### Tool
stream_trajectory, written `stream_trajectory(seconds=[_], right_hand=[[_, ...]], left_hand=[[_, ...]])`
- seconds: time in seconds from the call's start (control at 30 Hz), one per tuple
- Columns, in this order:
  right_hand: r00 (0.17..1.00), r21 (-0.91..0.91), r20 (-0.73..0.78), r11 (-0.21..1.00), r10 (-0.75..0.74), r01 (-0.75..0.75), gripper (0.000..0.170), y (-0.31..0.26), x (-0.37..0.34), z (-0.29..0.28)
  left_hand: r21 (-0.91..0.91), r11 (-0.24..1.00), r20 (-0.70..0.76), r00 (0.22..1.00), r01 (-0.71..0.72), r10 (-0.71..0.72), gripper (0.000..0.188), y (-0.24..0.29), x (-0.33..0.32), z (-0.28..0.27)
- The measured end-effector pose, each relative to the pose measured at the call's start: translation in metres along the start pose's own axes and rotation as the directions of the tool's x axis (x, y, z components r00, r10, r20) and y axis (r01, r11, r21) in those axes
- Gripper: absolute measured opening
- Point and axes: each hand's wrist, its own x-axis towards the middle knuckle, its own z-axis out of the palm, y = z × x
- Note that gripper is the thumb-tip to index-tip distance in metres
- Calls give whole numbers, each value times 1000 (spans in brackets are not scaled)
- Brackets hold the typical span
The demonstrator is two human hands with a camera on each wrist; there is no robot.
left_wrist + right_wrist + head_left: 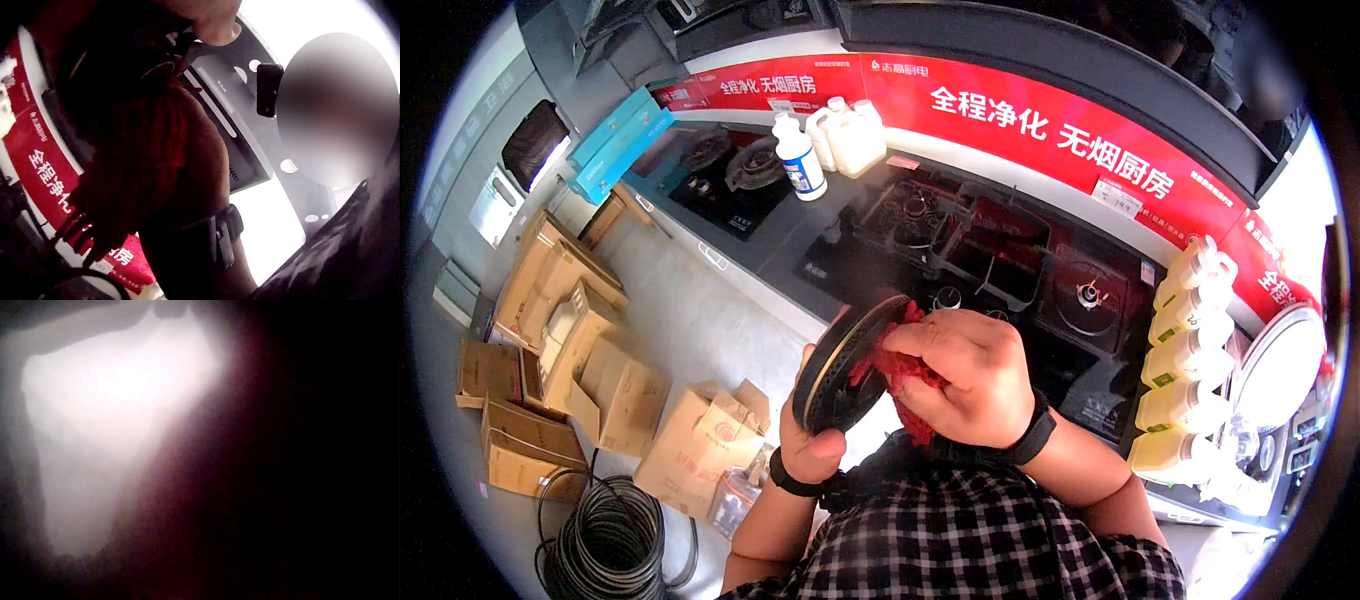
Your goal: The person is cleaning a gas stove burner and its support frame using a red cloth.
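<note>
My left hand [808,455] grips a thick round black disc [828,385] with a brass-coloured band around its edge. The disc is tilted up on its side, held in front of my body. In my right hand [985,375] is a bunched red cloth [915,405], pinched between fingers and thumb against the disc's face. Strands of the red cloth [134,159] hang in shadow in the left wrist view, with a strap [228,228] on the right wrist below. Only pale glare and dark blur fill the right wrist view.
A black gas hob [1000,260] lies on the counter ahead. White bottles [803,168] stand at the back, and several jugs of yellowish liquid [1175,405] line the right. Cardboard boxes [700,445] and a coiled black cable [605,535] occupy the floor at left.
</note>
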Motion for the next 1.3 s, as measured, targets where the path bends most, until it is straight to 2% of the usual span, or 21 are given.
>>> stream_trajectory(seconds=[0.1,0.4,0.47,0.6,0.7,0.73,0.83,0.87,1.07,1.17,1.27,1.3], right_hand=[[1000,-47,22,999,18,-17,23,8,-3,5],[976,-229,152,966,154,-117,20,-4,-7,2],[989,-224,122,973,86,-57,22,-8,-8,3],[988,-167,67,975,-138,147,24,-7,-4,6],[993,-112,77,989,-90,98,25,5,-6,6],[996,-93,26,992,-81,83,24,14,-9,10],[998,-77,50,996,36,-33,23,20,-13,9],[998,-41,38,998,45,-43,22,19,-11,9],[975,-100,80,975,205,-197,19,10,-17,6],[959,-98,93,961,267,-258,18,9,-19,5],[963,-61,73,965,260,-256,15,11,-20,6],[976,-77,72,976,207,-201,16,12,-19,5]], left_hand=[[22,999,-66,997,-49,50,102,-5,-3,5],[271,959,2,997,-80,83,105,-15,-4,-2],[340,934,72,993,-112,93,102,-7,1,2],[254,967,80,997,-4,-17,101,0,2,4],[191,980,0,999,-53,54,108,-4,4,11],[189,981,-20,999,-34,38,108,-5,3,11],[332,939,-72,990,-87,117,109,-12,-1,14],[325,939,-70,988,-109,139,110,-11,1,17],[311,947,-40,995,-78,95,113,-16,2,13],[311,949,-84,993,-55,85,112,-22,-3,9],[294,953,-86,992,-68,98,112,-25,-2,8],[266,962,-72,994,-64,86,110,-22,-1,10]])
